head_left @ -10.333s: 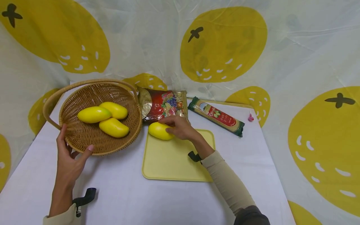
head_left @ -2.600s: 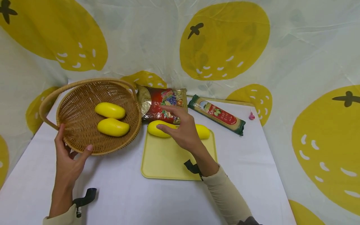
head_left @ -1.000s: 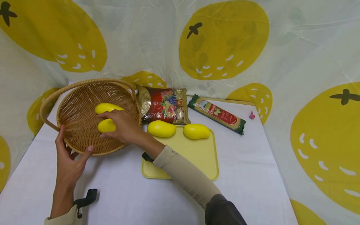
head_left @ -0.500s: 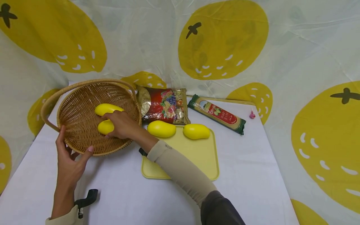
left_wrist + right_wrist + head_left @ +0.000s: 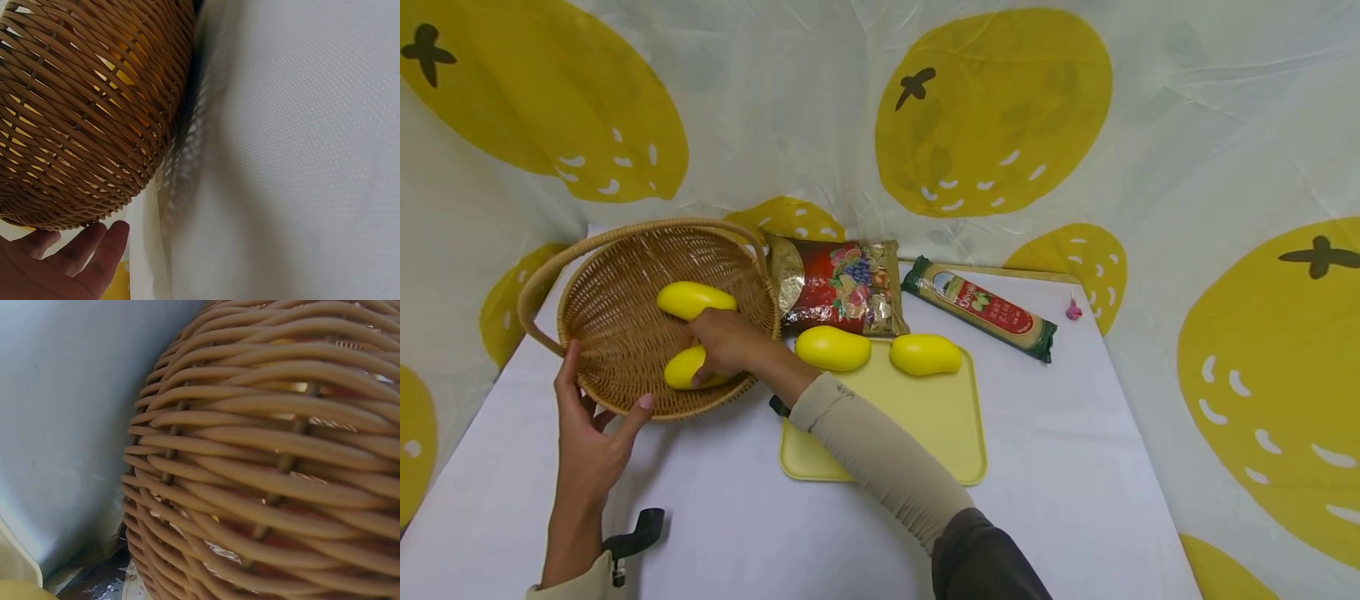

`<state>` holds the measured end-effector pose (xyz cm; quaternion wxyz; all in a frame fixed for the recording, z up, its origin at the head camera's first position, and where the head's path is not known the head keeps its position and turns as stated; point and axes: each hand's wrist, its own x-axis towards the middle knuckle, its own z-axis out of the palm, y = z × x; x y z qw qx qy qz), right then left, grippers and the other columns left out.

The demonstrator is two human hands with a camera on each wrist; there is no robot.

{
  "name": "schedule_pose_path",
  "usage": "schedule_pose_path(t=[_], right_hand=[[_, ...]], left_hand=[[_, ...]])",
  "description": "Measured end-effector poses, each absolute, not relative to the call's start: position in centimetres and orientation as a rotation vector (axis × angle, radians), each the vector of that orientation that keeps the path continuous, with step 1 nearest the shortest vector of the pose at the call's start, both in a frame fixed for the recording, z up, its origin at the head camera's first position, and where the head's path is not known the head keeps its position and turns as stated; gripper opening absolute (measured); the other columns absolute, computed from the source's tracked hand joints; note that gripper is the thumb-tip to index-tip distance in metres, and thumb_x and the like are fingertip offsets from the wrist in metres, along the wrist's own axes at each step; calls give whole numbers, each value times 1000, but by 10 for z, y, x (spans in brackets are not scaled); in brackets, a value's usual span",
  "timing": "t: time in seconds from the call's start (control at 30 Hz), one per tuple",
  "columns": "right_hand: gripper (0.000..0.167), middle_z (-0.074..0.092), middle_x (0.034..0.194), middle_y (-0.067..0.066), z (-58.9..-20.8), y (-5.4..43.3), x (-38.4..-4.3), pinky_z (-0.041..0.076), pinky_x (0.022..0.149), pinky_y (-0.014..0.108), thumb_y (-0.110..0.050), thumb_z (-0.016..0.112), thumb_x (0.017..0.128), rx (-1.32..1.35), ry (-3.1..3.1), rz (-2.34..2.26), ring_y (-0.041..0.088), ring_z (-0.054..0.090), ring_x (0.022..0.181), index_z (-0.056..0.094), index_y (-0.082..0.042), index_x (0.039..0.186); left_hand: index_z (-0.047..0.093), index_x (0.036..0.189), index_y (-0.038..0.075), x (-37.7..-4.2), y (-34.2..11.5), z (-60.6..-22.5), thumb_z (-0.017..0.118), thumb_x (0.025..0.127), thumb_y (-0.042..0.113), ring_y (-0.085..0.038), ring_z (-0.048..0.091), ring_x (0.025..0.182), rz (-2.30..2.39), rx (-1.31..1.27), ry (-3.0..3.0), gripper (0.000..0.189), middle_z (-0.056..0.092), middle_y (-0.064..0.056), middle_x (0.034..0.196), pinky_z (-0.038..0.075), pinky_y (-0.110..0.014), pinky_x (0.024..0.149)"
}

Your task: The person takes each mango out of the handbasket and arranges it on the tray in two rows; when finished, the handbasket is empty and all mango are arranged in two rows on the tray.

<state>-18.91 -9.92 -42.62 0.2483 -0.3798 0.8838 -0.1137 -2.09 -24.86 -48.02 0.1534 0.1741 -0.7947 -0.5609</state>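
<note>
While your left hand (image 5: 589,450) is gripping the basket (image 5: 617,350), your right hand (image 5: 726,340) — inside — is grasping a mango (image 5: 682,369). The tray (image 5: 936,417) is holding two mangoes (image 5: 832,348).

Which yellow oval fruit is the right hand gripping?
The nearer yellow oval fruit in the brown wicker basket, gripped by the right hand; the other basket fruit lies behind, and two fruits sit on the yellow rectangular tray.
</note>
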Motion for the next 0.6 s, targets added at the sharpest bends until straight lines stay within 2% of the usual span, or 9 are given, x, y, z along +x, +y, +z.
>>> schedule_pose_path(t=[0.17,0.37,0.6], right_hand=[[57,67,132,-16,-426,-95,-187,45,105,21,-43,93,81,-1027,2369,-355,4,57,117,70,-32,133],[59,69,128,-15,-422,-90,-183,47,102,19,-40,93,82,-1053,2292,-468,3,60,117,70,-30,135],[55,70,129,-16,-414,-83,-179,45,96,15,-40,90,84,-1157,2268,-618,0,57,112,70,-30,135]], left_hand=[[9,169,43,-21,-248,-480,78,94,7,-36,33,157,-1614,492,-2275,109,12,12,177,36,-42,129],[8,170,43,-21,-249,-482,78,94,7,-35,30,159,-1635,498,-2266,109,11,12,177,32,-46,131],[8,170,42,-22,-250,-482,77,94,6,-34,32,158,-1626,498,-2270,108,13,12,177,36,-41,129]])
